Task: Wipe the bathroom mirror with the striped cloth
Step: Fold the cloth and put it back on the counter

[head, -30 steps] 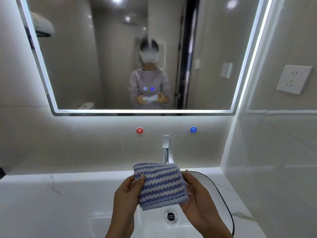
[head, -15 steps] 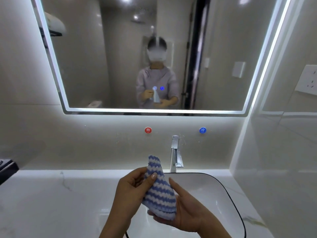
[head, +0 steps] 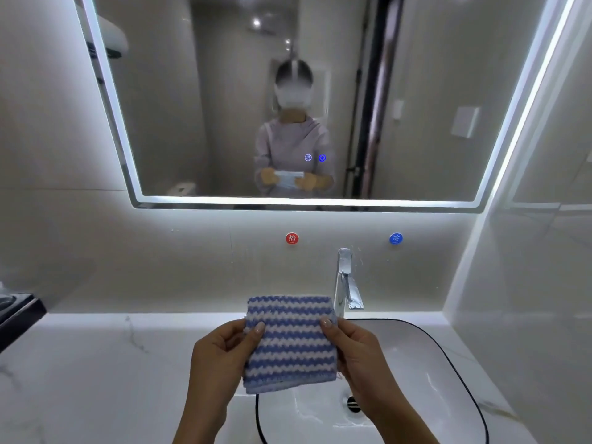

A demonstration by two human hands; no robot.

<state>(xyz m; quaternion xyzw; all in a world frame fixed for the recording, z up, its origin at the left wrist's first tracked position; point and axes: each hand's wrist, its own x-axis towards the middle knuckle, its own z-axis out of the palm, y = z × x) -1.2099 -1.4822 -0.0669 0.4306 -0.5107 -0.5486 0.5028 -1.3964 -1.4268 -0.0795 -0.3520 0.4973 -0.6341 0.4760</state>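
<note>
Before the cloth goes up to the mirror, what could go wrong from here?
1. The striped cloth is only pinched at its side edges by the left hand and right hand above the sink; a slip could drop it into the basin.
2. The faucet stands just behind the cloth, so raising it may snag or knock it.
3. Two lit touch icons sit on the mirror; wiping there might trigger them.
</note>
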